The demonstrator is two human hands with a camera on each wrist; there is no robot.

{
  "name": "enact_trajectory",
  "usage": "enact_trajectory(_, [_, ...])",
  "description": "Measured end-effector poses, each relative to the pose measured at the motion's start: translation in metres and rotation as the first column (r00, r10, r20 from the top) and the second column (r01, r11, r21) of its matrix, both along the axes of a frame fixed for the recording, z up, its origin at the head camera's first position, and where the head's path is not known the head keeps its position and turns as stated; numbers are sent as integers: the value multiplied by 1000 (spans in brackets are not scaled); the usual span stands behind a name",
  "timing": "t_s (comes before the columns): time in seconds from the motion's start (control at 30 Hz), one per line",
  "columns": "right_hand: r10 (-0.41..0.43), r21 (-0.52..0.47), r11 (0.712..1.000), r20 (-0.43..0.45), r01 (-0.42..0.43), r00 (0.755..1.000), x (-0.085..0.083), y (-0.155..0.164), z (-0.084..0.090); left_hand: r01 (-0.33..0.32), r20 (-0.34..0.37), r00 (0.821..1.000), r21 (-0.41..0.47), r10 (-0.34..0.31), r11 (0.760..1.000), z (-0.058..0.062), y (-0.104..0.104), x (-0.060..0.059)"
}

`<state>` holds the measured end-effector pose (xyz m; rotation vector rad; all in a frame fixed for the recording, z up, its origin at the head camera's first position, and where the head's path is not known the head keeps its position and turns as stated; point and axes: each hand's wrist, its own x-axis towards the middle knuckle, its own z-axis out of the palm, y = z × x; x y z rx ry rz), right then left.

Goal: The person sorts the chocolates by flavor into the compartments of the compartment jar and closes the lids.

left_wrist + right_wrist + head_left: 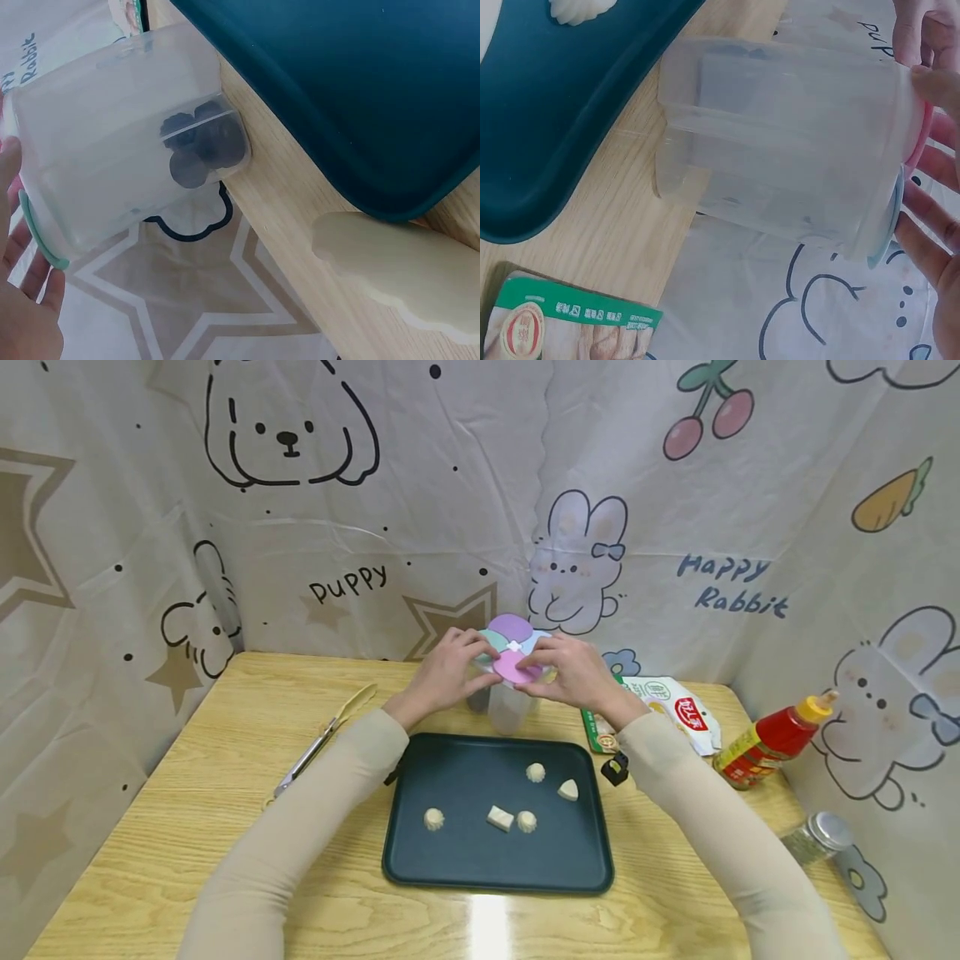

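Behind, cartoon cloth walls the wooden table [225,793]; both hands' grips clasp the clear container [510,706] beyond the tray [420,860].

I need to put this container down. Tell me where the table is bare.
Bare wood shows left of the tray, between it and the tongs, and along the front edge under the sleeves. The right side is crowded: packet, sauce bottle, jar. The tray's front strip, before the five dough pieces, is free too.
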<state>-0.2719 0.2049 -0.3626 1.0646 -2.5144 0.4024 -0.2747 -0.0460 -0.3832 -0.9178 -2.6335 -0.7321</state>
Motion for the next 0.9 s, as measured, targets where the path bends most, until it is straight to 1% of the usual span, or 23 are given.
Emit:
enact_trajectory(0.2, [4,-62,998,52,0,999,2,3,0,11,6,1000,26,-12,1000,0,-3,-3])
enact_trajectory(0.33, [3,-156,988,73,8,997,3,9,-3,26,25,999,63,-28,998,-1,-5,-4])
enact_trajectory(0.4, [-14,-180,983,61,25,998,4,11,-4,25,40,999,84,-29,996,-1,-6,-3])
enact_trajectory(0.47, [-36,-181,983,46,43,998,3,13,-4,20,49,998,100,-25,995,-2,-7,-3])
enact_trajectory(0.6, [-62,-199,978,28,66,998,1,15,-2,18,46,999,103,-23,994,-2,-7,-3])
enact_trajectory(0.67, [-60,-230,971,47,70,997,-1,15,-1,18,45,999,98,-23,995,-2,-7,-3])
enact_trajectory(0.83, [-42,-316,945,139,85,989,-7,13,2,12,52,998,89,-16,996,-2,-6,-3])
enact_trajectory(0.9, [-45,-337,936,161,98,986,-9,11,3,10,52,999,86,-14,996,-2,-6,-3])
